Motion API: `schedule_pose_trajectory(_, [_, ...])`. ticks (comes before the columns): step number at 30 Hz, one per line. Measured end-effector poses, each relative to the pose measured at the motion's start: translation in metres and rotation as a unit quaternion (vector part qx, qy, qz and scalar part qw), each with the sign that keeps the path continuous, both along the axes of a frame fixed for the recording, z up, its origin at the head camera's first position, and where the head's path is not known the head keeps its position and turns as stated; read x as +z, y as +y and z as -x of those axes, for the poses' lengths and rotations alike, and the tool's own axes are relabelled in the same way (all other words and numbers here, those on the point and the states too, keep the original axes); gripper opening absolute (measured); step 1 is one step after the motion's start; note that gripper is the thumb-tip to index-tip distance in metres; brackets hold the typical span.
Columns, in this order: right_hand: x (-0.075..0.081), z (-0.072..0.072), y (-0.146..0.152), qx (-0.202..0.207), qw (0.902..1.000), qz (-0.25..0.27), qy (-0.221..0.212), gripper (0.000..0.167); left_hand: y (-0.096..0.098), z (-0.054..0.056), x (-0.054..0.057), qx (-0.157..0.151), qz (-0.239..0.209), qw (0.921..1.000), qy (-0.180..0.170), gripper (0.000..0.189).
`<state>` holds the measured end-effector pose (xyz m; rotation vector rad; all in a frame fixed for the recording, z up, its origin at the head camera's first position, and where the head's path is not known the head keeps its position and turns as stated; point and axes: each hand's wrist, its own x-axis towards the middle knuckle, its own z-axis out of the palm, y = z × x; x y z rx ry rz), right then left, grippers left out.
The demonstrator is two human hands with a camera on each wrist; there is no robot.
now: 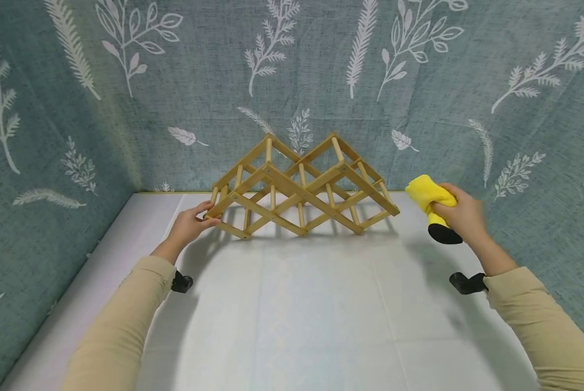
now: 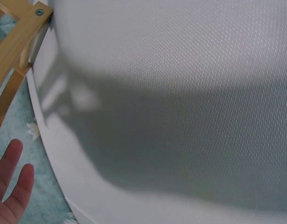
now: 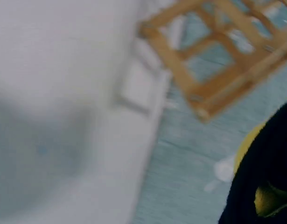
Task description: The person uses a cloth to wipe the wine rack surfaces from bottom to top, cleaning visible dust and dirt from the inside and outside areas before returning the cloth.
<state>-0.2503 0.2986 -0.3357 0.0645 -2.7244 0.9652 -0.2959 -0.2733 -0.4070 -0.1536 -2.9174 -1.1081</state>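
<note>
A folding wooden rack (image 1: 302, 190) of crossed slats and round dowels forms two peaks near the back of the white table. At its left end, my left hand (image 1: 188, 224) holds the corner between thumb and fingers; two straight fingertips show at the left wrist view's lower left. My right hand (image 1: 462, 213) is raised to the right of the rack, apart from it, and grips a yellow soft cloth piece (image 1: 425, 191) with a black end. Close to the right wrist camera, that black end (image 3: 248, 172) looks fuzzy, with yellow showing inside. The cloth's exact kind I cannot tell.
Blue-green fabric walls (image 1: 214, 65) printed with white leaves enclose the back and sides. A white textured table (image 1: 316, 304) extends from the back wall toward me. Black wrist cameras (image 1: 468, 283) are strapped beside both sleeves, and shadows of the arms fall on the table.
</note>
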Motion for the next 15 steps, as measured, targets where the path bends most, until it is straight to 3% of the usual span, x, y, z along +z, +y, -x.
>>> schedule_pose_trajectory(5, [-0.04,0.008,-0.011,0.041,0.9951,-0.056,-0.07,0.05,0.0,0.0,0.0,0.0,-0.003,1.0,0.005,0.063])
schedule_pose_trajectory(8, [-0.058,0.013,-0.016,0.035,0.9949,-0.045,-0.083,0.05,0.001,0.0,0.001,-0.004,-0.002,1.0,0.003,0.063])
schedule_pose_trajectory(11, [-0.066,0.016,-0.019,0.023,0.9968,-0.028,-0.072,0.049,0.003,0.0,0.002,-0.005,0.003,1.0,0.003,0.062])
schedule_pose_trajectory(15, [-0.063,0.018,-0.024,0.018,0.9976,-0.017,-0.064,0.049,0.001,0.001,0.003,-0.004,0.007,0.9999,0.008,0.062])
